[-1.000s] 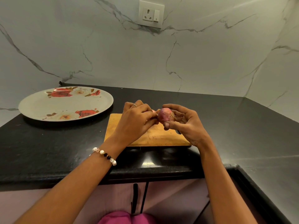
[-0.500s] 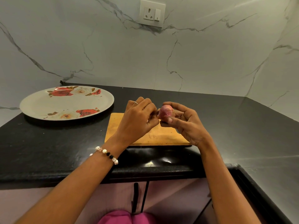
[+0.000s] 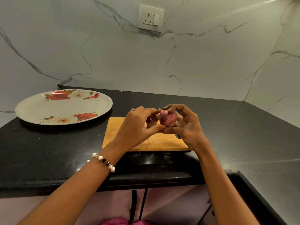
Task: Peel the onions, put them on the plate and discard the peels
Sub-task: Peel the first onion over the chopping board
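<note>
A small red onion (image 3: 168, 118) is held in the air above the wooden cutting board (image 3: 146, 142). My right hand (image 3: 185, 125) grips it from the right, fingers curled over its top and thumb under its root end. My left hand (image 3: 139, 125) pinches at the onion's left side and bottom, where thin root hairs show. A large white plate with red roses (image 3: 63, 108) lies on the black counter to the left, with nothing on it.
The black stone counter (image 3: 235, 135) runs to a marble wall with a socket (image 3: 151, 17) behind. A dark object (image 3: 177, 136) peeks out from under my right hand on the board. The counter's front edge lies just below the board.
The onion has been turned in my hands, its root end now pointing down toward me. Both hands have shifted their hold slightly and stayed above the board.
</note>
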